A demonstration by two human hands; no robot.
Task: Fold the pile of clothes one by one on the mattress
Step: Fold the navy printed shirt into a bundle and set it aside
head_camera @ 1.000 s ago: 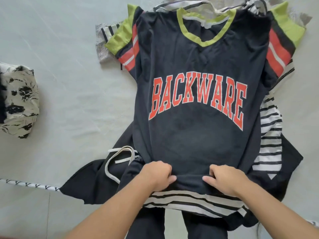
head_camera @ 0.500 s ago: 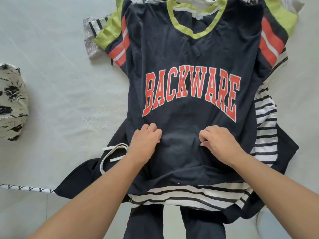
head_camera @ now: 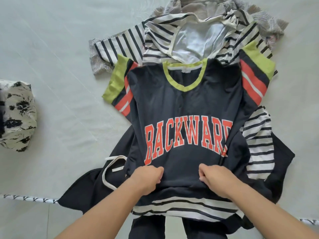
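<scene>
A dark navy T-shirt (head_camera: 184, 104) with orange "BACKWARE" letters, a lime collar and lime-and-orange sleeves lies face up on top of the pile. My left hand (head_camera: 146, 178) and my right hand (head_camera: 214, 178) sit side by side just below the lettering, fingers curled into the shirt's fabric. Under it lie a black-and-white striped shirt (head_camera: 155, 37), a grey knit piece (head_camera: 203, 7) at the far end and a dark garment (head_camera: 89, 190) with a white drawstring (head_camera: 107, 171). All rest on the pale mattress (head_camera: 60, 49).
A folded cream garment with black flower print (head_camera: 17, 116) sits at the left edge of the mattress. The mattress's patterned trim (head_camera: 29, 198) runs along the near edge, with pale floor below it.
Both hands went from lying flat on the shirt to gripping its fabric lower down. The navy shirt has slid toward me, uncovering the striped shirt's neckline and the grey knit behind it.
</scene>
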